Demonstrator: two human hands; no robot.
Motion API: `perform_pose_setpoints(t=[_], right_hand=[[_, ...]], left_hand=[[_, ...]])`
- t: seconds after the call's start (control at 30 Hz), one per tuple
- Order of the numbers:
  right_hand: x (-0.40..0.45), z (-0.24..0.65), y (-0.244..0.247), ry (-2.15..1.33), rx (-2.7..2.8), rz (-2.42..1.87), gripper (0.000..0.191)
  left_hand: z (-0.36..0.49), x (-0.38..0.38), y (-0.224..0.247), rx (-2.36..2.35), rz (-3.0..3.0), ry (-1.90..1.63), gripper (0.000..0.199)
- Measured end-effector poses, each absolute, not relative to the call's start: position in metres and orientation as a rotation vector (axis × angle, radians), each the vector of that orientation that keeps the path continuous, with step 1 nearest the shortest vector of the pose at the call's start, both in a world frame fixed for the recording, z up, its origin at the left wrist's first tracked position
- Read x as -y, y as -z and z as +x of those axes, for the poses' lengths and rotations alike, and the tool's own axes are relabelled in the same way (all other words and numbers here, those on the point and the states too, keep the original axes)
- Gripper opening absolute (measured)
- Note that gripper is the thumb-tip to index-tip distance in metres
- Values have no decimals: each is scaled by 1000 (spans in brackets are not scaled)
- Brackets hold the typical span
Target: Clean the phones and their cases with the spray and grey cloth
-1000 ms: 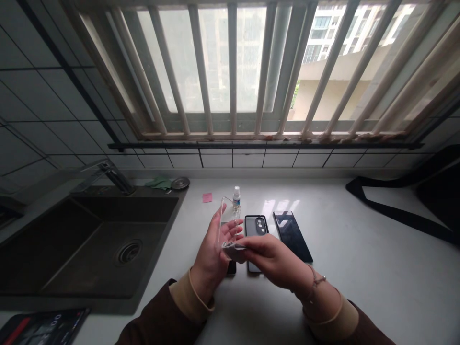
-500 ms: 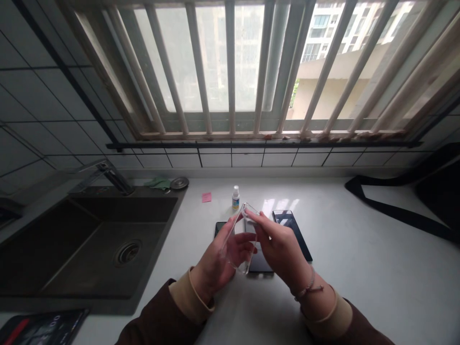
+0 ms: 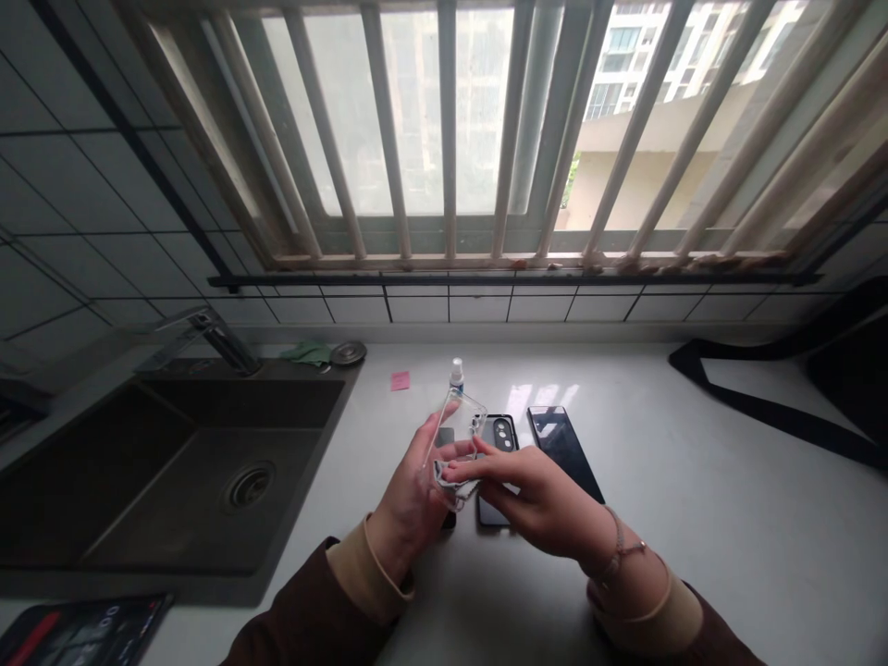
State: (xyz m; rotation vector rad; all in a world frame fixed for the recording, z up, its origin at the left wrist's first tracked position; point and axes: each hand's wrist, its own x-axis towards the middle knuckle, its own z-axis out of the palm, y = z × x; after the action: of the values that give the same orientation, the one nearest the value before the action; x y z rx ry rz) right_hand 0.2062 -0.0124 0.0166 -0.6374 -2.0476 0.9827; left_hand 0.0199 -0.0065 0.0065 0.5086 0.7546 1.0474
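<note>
Clear phone case in spread left hand; right hand pinches grey cloth.

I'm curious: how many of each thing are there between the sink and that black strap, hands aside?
Black phones: 2
Clear phone cases: 1
Grey cloths: 1
Small bottles: 1
Pink sticky notes: 1
Total: 6, plus a dark item partly hidden by the left hand
</note>
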Motion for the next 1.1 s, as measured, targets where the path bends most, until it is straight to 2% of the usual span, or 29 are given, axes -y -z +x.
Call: perform_pose_setpoints(t=[0.07,0.13,0.23,0.3,0.4,0.47,0.57,0.73,0.93,1.1], right_hand=[[8,208,-15,-1162,1852,-710,27],[2,212,-10,-1202,1584,-848,31],[-8,220,-2,-914,1208,-1158,41],[-10,224,2,-661,1159,-1316,41],[-8,221,7,-369,1415,-1346,34],[-6,213,12,-291,1679,-1254,36],[-5,201,22,-309,1970,-1124,47],[-5,196,28,-304,2120,-1029,54],[0,198,18,-323,2230,-855,44],[10,196,5,-406,2252,-745,38]], left_hand=[[21,6,-7,-736,536,-1078,63],[22,6,-8,-729,543,-1085,63],[23,7,-9,-765,531,-1008,65],[24,8,-8,-781,536,-975,65],[24,10,-5,-768,572,-929,64],[25,10,-1,-737,599,-918,62],[24,9,4,-686,613,-963,57],[25,6,8,-716,614,-1082,51],[25,6,6,-821,632,-1202,49],[22,4,3,-907,665,-1232,61]])
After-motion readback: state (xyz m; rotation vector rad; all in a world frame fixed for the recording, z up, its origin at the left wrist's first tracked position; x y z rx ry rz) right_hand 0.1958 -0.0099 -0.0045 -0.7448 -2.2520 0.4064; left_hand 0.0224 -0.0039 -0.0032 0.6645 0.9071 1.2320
